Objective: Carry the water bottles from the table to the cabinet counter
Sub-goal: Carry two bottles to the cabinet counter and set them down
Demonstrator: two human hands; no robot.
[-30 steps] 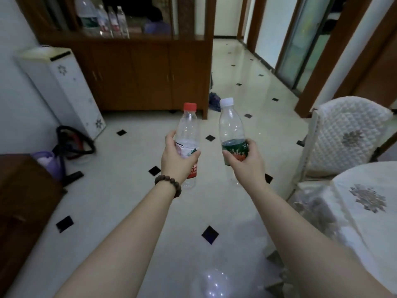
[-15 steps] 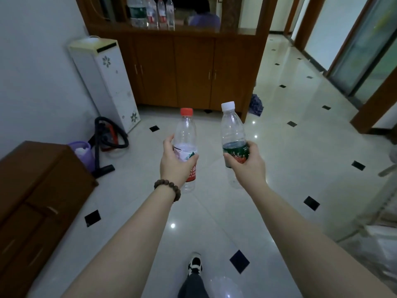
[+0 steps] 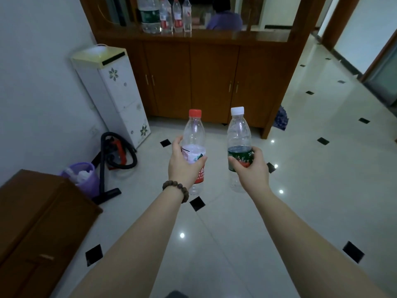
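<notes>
While both hands' fingers clasp them, red-capped bottle and white-capped bottle stand upright, clear, ribbed plastic.

Left hand grips red-capped bottle; right hand, white-capped bottle.

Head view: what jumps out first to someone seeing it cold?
Two clear bottles held upright mid-frame over the tiled floor: the left hand grips the red-capped bottle, the right hand grips the white-capped bottle. Straight ahead, the wooden cabinet counter already carries a row of bottles at its left end.
</notes>
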